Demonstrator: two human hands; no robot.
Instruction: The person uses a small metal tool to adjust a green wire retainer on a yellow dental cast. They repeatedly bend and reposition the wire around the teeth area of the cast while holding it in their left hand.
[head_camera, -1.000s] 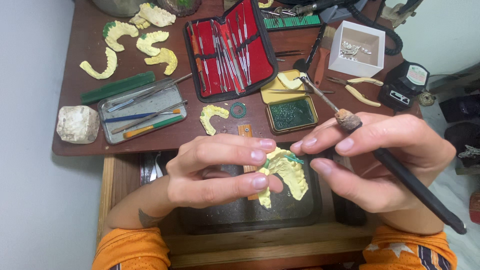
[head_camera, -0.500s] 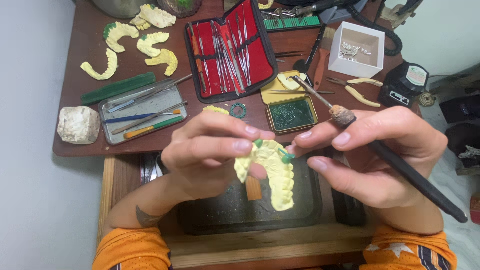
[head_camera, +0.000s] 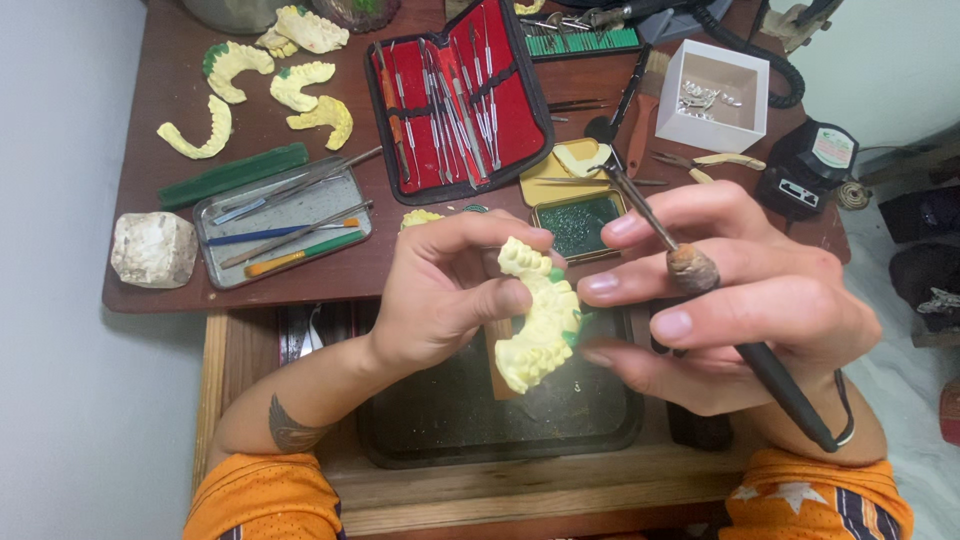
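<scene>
A pale yellow dental cast (head_camera: 537, 320) with rows of teeth and green wax patches is held upright between both hands, above a dark tray (head_camera: 420, 430). My left hand (head_camera: 445, 290) pinches its left side and top with thumb and fingers. My right hand (head_camera: 745, 300) touches the cast's right edge with its fingertips and also carries a long dark-handled wax tool (head_camera: 700, 275) between the fingers, its thin metal tip pointing up and away toward the brown table (head_camera: 150, 290).
On the table lie several more yellow casts (head_camera: 295, 85), a red open case of metal instruments (head_camera: 455, 95), a grey tin with tools (head_camera: 285, 228), a yellow tin of green wax (head_camera: 580, 215), a white box (head_camera: 715, 95), a plaster lump (head_camera: 153, 248).
The cast has been lifted and turned from lying flat with its arch facing me to standing on edge. My left fingers shifted from covering it to pinching its side.
</scene>
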